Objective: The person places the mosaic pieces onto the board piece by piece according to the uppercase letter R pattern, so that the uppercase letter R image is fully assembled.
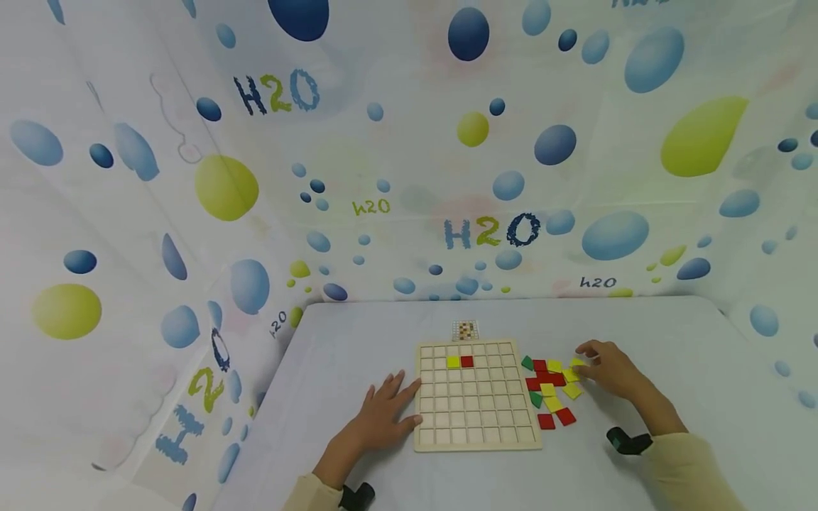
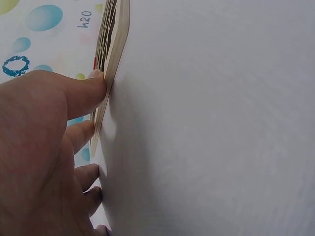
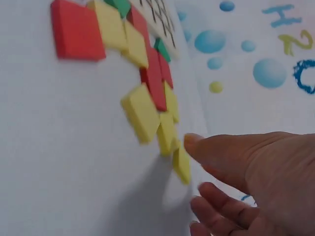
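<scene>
On the patterned sheet [image 1: 409,152] around the tabletop [image 1: 358,333], “H2O” [image 1: 493,232] is printed in large blue and green letters three times, one turned sideways at the left. Smaller “h2O” [image 1: 371,206] is written once in green and twice in dark blue. Further lettering [image 1: 641,3] at the top edge is cut off and cannot be read.
</scene>
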The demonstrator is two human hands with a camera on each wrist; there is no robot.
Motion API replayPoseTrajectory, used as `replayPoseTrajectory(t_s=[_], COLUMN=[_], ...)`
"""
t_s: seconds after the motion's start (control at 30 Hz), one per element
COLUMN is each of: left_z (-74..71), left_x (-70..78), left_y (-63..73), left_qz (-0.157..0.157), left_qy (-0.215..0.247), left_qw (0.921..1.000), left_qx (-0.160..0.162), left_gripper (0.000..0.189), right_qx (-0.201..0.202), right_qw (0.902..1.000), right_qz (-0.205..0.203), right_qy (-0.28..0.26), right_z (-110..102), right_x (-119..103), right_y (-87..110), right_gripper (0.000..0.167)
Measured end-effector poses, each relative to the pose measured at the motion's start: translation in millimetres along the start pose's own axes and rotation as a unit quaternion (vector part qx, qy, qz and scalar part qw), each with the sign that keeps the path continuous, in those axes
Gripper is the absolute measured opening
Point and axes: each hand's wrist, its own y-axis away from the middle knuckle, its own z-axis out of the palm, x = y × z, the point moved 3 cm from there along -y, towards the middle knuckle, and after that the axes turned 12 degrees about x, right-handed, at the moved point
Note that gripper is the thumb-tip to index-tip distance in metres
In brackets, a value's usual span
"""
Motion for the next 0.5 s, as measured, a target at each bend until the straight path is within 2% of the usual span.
replayPoseTrajectory(t_s=[0.1,0.2,0.33,0.5], left_z=[0.5,0.5,0.6,0.5], left_x=[-0.9,-1.8,-2.2,-0.1], left_y=[0.7,0.5,0.0,1.3], left_qz=[0.000,-0.001,0.000,-0.001], left_qy=[-0.001,0.000,0.005,0.004], left_qw=[1.0000,1.0000,1.0000,1.0000], left_qx=[-0.002,-0.003,-0.001,-0.001], left_gripper=[0.069,0.068,0.068,0.068], right_qx=[-0.010,-0.002,0.019,0.026], right_qw=[0.9999,0.9999,0.9995,0.9993], right_qz=[-0.001,-0.011,-0.026,-0.026], right_qy=[0.008,0.010,0.008,-0.008], right_z=[2,5,9,16], right_x=[11,15,14,15], right_y=[-1.7,-3.5,-5.8,-7.6], right_gripper=[0.038,0.035,0.038,0.040])
